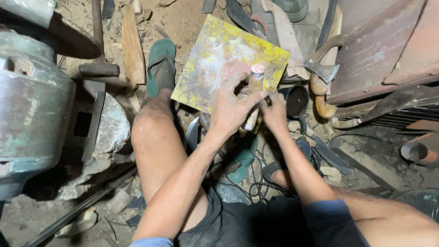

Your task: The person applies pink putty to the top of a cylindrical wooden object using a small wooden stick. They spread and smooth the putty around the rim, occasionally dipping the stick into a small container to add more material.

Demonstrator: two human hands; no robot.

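A dirt workshop floor (183,23) littered with wood scraps and tools spreads beneath me as I squat over my work. My left hand (231,107) is clenched around a short wooden handle (254,91), holding it upright; its top end is capped with a pinkish blob. My right hand (273,112) presses in just beside it, fingers pinched on something small and dark at the handle's side; I cannot tell what it is. Behind both hands lies a square board (215,55) smeared yellow and white, tilted on the ground. A small dark pot (297,101) sits just right of my right hand. My left foot rests in a green sandal (161,64) beside the board. A hatchet (322,68) with a curved wooden haft lies near rusty metal sheets (384,45) at right, and a heavy grey machine (32,105) fills the left edge.
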